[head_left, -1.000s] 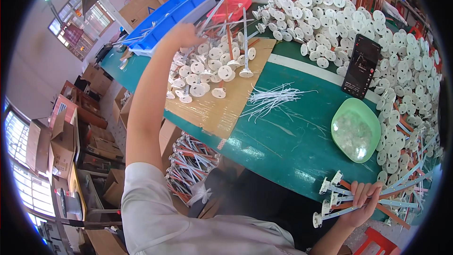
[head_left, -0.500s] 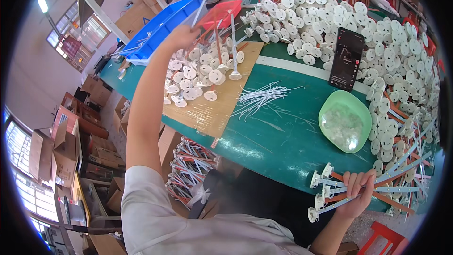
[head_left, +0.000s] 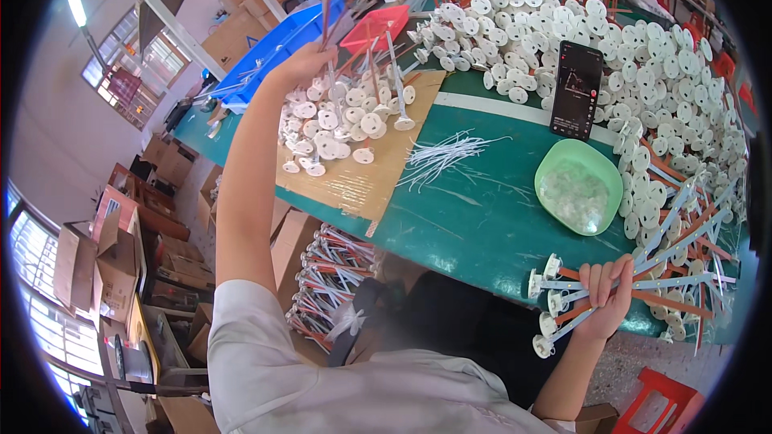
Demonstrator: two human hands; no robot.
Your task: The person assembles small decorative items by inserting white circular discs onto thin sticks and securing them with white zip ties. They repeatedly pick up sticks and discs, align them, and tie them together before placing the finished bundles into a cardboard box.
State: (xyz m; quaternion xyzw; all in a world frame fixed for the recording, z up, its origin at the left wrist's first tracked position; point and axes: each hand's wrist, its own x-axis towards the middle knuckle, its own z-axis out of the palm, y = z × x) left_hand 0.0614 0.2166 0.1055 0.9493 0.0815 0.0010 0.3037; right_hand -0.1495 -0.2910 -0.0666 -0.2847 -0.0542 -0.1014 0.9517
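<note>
Head view, looking down over a green table point(head_left: 482, 217). Left hand point(head_left: 301, 64) stretched far out above a sheet of brown cardboard point(head_left: 354, 169), fingers closed around a thin reddish rod point(head_left: 328, 0) that stands upright from the fist. Below that hand, a scatter of white discs point(head_left: 338, 124) on the cardboard, several with stems pointing up. Right hand point(head_left: 603, 297) near the table's front edge, fingers wrapped tight around a bundle of assembled rods point(head_left: 635, 281), white disc ends sticking out to the left, orange and pale-blue shafts fanning out to the right over the table's edge. Just beyond that bundle, a light-green bowl point(head_left: 579, 189) with clear, crinkled contents. Between bowl and cardboard, a loose bunch of white thin strips point(head_left: 446, 157) flat on the green surface. Further back, a dark phone point(head_left: 576, 90) lying against a large heap of white discs. Behind the left hand, a red tray point(head_left: 378, 26) and a blue bin point(head_left: 273, 48). Under the table, another pile of finished rods point(head_left: 330, 281).
</note>
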